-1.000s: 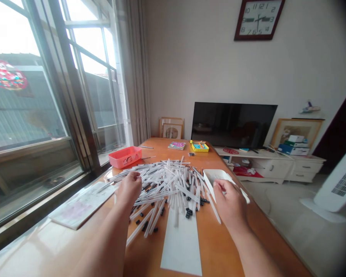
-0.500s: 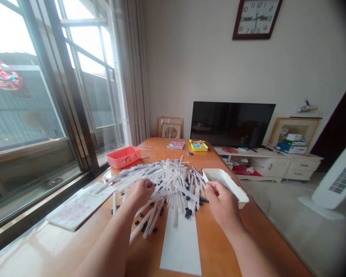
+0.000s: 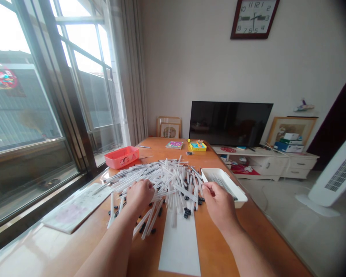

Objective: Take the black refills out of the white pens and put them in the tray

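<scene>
A heap of clear plastic tubes [image 3: 173, 177], mixed with thin dark rods, spreads over the wooden table. My left hand [image 3: 141, 194] is over the heap's near left side with its fingers curled in; whatever they grip is hidden. At the heap's right edge, my right hand [image 3: 219, 202] has thumb and forefinger pinched together, and anything between them is too small to make out. Just beyond it stands a white plastic box [image 3: 240, 197] with thin grey rods inside. Small black caps [image 3: 187, 212] lie scattered among the tubes. A white paper strip [image 3: 179, 246] extends under the near tubes.
A red plastic basket [image 3: 122, 157] stands at the back left. Farther off are a small booklet [image 3: 174, 145] and a yellow box [image 3: 198, 146]. A large booklet [image 3: 75, 211] lies on the left by the window. The table's right edge [image 3: 272, 227] runs past my right arm.
My right hand has moved slightly left, uncovering more of the white box. The left hand has shifted a little to the right over the tubes. The view has turned slightly.
</scene>
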`<state>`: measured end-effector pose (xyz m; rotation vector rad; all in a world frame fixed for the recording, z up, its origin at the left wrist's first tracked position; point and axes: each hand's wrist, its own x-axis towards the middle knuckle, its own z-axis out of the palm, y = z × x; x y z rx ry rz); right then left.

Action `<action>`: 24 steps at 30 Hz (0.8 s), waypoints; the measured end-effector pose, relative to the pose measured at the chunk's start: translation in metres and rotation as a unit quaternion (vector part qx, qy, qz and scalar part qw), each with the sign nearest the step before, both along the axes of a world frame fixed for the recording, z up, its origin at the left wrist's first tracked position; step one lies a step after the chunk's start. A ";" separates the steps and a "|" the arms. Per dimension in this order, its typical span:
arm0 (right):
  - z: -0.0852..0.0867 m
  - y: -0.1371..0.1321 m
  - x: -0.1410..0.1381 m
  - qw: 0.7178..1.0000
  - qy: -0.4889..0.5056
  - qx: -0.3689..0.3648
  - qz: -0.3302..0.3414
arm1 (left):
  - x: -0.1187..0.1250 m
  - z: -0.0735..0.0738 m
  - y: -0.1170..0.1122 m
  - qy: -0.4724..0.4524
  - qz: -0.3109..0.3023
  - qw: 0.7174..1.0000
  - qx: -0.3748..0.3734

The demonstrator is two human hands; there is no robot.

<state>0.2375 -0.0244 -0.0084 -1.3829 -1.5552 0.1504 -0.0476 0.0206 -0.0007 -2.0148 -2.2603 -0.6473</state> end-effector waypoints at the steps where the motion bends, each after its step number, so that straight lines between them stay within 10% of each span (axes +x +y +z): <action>1: 0.000 0.000 0.000 1.000 0.000 0.002 0.004 | 0.000 0.003 -0.001 -0.012 0.003 1.000 0.007; 6: -0.003 -0.001 -0.006 0.999 0.009 0.022 0.028 | 0.013 0.011 -0.006 -0.186 -0.131 0.973 0.046; 11: -0.001 -0.006 -0.018 0.996 -0.026 0.019 0.087 | 0.044 0.013 -0.021 -0.394 -0.304 0.867 -0.032; 18: 0.007 -0.015 -0.028 0.984 -0.149 -0.001 0.102 | 0.068 0.028 -0.045 -0.495 -0.380 0.775 -0.097; 21: 0.008 -0.014 -0.024 0.988 -0.132 0.005 0.083 | 0.062 0.027 -0.040 -0.497 -0.380 0.776 -0.082; 24: 0.009 -0.012 -0.019 0.995 -0.078 0.016 0.056 | 0.045 0.016 -0.021 -0.450 -0.291 0.844 0.017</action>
